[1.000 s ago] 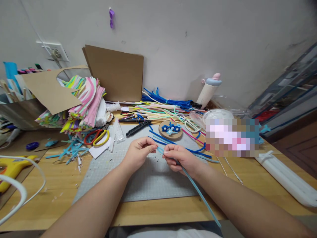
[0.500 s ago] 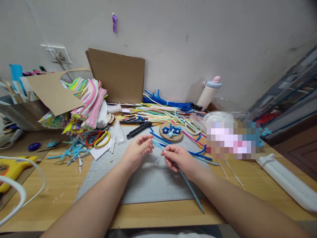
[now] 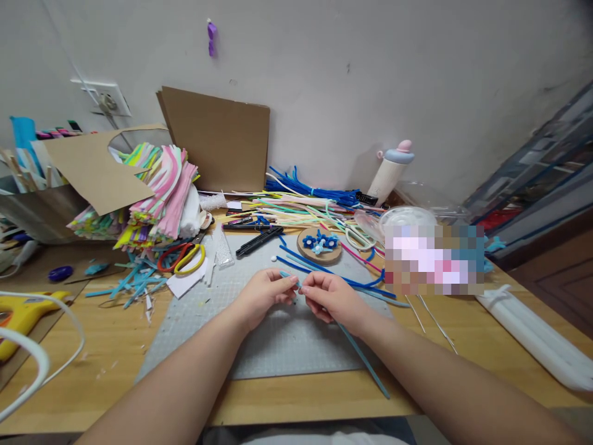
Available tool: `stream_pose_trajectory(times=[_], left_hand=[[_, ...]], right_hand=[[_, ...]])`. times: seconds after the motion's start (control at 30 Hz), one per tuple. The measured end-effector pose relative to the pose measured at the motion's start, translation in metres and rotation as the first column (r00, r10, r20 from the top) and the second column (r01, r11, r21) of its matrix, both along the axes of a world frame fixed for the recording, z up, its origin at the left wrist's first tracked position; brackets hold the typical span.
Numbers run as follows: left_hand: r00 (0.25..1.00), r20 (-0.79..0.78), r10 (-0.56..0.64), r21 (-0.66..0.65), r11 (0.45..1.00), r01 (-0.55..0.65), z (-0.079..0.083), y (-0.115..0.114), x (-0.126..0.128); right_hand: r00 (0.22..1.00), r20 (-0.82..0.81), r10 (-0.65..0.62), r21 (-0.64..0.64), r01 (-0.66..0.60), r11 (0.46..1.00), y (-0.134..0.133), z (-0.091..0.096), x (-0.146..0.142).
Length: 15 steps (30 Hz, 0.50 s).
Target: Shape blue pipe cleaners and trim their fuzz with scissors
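A light blue pipe cleaner [image 3: 364, 357] runs through my right hand [image 3: 331, 298], its long tail hanging down toward the table's front edge. My right thumb and forefinger pinch it. My left hand [image 3: 271, 295] is closed on the same pipe cleaner's other end, whose tip shows above the thumb. The fingertips of both hands nearly meet over the grey cutting mat [image 3: 259, 358]. Just beyond them lies a round wooden slice [image 3: 306, 252] with small blue pipe-cleaner flowers [image 3: 319, 242] on it. Dark blue pipe cleaners [image 3: 324, 272] lie behind my right hand.
Orange and yellow scissors [image 3: 189, 259], a black pen-like tool [image 3: 259, 241] and blue scraps [image 3: 134, 284] lie to the left. A yellow glue gun [image 3: 28, 315] is at far left. Behind are pipe-cleaner bundles [image 3: 162, 191] and a bottle [image 3: 391, 173]. A white roll [image 3: 532, 337] lies right.
My left hand has moved slightly down and right, closing its thumb and fingers on the pipe cleaner. My hands are now nearer each other, and a white bead shows on the mat.
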<state>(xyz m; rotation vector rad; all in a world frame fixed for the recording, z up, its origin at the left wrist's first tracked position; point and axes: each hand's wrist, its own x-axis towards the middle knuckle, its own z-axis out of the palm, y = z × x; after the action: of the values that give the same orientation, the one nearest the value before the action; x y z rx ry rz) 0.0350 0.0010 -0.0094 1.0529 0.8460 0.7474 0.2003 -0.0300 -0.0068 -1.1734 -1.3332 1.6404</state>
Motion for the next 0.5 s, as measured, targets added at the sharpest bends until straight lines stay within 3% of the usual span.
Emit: stream_pose_trajectory(times=[0.5], left_hand=[[0.965,-0.256,-0.056,0.061,0.995,0.074,0.0050,-0.0021,-0.0026]], right_hand=[[0.970,0.221,0.099,0.096,-0.123,0.988,0.0009,0.0078,0.0048]])
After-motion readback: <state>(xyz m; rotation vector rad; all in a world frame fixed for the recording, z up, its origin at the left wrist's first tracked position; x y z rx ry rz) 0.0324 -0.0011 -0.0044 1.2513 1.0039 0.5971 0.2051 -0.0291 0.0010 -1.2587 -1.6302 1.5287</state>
